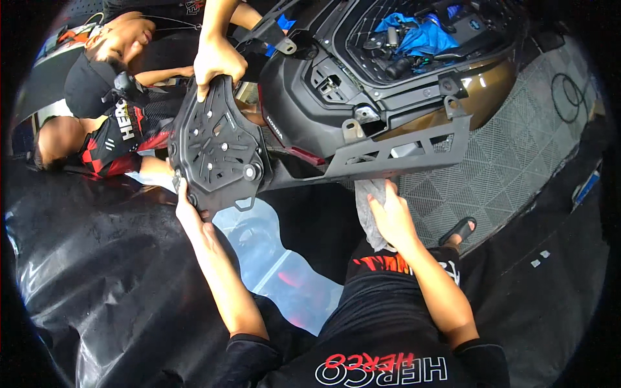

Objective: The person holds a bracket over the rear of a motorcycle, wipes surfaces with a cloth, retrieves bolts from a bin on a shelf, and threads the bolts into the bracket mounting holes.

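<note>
Fingers of the left hand [189, 210] curl closed on the lower edge of the black rack plate [217, 152], its long axis running up toward a co-worker's hand [217, 61] at the top edge, while the right hand [391, 220] clutches a grey rag [367, 210] under the side bracket [401, 149] of the scooter [362, 71].

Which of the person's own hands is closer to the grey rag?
Right. The right hand is pressed on the grey rag, under the side bracket. The left hand is off at the black rack plate.
</note>
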